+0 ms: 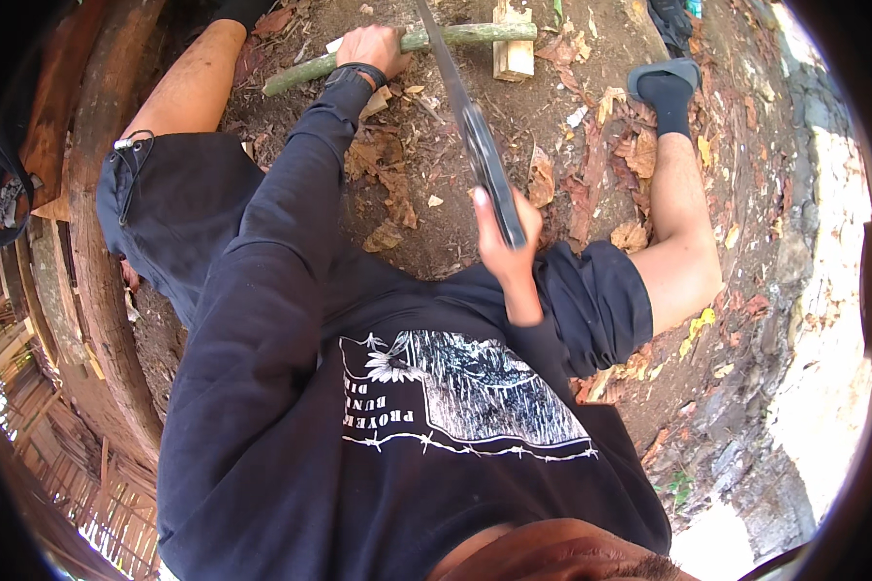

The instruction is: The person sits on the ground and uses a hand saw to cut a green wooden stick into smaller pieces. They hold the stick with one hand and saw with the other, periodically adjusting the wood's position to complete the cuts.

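A green branch (304,74) lies crosswise at the top of the view, its right end over a short pale wood block (513,64). Fingers wrapped round it, my left hand (373,48) grips the branch left of its middle. My right hand (507,242) is closed on the dark handle of a machete (486,160). Its long blade points away from me and crosses the branch between my left hand and the block. Whether blade and branch touch, I cannot tell. The blade's tip is cut off by the upper edge.
Brown dirt strewn with dry leaves (386,179) and wood chips lies between my spread legs. Thick logs (102,261) run along the left, above woven slats (77,474). My foot in a dark sandal (683,73) rests at the upper right. A grey rough edge (794,242) lies beyond.
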Demonstrator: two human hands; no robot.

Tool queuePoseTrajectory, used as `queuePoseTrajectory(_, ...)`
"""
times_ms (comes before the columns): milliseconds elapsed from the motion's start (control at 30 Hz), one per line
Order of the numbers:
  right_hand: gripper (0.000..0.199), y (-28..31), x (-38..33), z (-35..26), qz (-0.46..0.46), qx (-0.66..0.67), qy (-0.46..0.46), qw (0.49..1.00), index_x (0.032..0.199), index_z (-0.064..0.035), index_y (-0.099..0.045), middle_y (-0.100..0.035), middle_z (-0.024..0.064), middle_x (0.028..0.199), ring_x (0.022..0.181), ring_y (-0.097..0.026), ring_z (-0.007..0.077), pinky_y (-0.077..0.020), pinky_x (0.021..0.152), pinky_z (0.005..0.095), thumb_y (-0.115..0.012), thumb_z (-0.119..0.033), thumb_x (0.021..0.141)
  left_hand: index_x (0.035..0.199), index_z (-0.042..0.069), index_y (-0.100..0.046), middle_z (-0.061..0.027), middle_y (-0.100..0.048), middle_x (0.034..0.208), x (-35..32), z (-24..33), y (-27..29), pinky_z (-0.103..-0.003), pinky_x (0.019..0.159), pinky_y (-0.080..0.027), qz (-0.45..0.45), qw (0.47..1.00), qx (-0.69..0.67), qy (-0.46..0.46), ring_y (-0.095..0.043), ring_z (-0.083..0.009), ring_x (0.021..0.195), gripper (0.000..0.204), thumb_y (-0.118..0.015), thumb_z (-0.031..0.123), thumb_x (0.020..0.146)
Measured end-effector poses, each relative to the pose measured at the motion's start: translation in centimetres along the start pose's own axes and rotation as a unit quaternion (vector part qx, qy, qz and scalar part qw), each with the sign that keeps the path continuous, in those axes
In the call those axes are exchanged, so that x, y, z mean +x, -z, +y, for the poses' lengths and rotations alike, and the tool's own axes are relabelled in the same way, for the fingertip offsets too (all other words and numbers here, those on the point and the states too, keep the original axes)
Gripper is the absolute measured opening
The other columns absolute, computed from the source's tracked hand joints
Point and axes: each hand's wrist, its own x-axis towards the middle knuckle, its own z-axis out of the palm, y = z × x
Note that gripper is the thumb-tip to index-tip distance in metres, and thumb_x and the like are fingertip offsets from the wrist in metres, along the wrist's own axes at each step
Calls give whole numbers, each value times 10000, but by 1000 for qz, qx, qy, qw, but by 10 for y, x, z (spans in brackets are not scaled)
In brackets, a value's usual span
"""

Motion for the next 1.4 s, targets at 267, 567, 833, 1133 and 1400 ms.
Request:
queuePoseTrajectory(267, 215, -30, 32, 5, 1, 47, -34, 998, 1060, 23, -744, -607, 9, 709, 646, -554, 80, -470, 612, 293, -772, -188, 1031, 1193, 234, -832, -149, -818, 916, -6, 1, 3, -473, 768, -655, -49, 999, -1, -16, -807, -326, 841, 377, -795, 417, 865)
queuePoseTrajectory(567, 273, -43, 86, -12, 29, -41, 59, 997, 868, -3, -660, -565, 20, 657, 601, -520, 93, -421, 563, 308, -759, -193, 1038, 1173, 198, -826, -159, -819, 947, 3, 19, 19, -478, 801, -649, -9, 997, -44, 62, -803, -355, 864, 367, -804, 396, 864)
queuePoseTrajectory(833, 180, 3, -2, -21, 7, -61, 42, 997, 1073, 30, -768, -633, 38, 678, 615, -589, 91, -482, 603, 300, -772, -141, 1015, 1170, 208, -829, -163, -822, 944, 14, 8, -2, -462, 785, -653, -18, 993, -4, 119, -812, -328, 862, 353, -804, 401, 876)
queuePoseTrajectory(1133, 242, -32, 84, -6, -38, -5, 25, 999, 940, 4, -706, -586, -6, 677, 619, -552, 94, -449, 583, 299, -765, -210, 1035, 1129, 225, -835, -133, -813, 865, 6, 4, 15, -462, 739, -655, 4, 995, -60, 74, -806, -313, 779, 303, -783, 413, 897)
queuePoseTrajectory(1400, 218, -40, 70, -15, -2, -31, 45, 999, 938, -11, -701, -591, -14, 683, 612, -533, 85, -438, 572, 299, -768, -193, 1037, 1053, 169, -808, -152, -809, 894, -2, 15, 18, -468, 781, -640, 6, 998, -54, 35, -802, -346, 847, 303, -811, 397, 854)
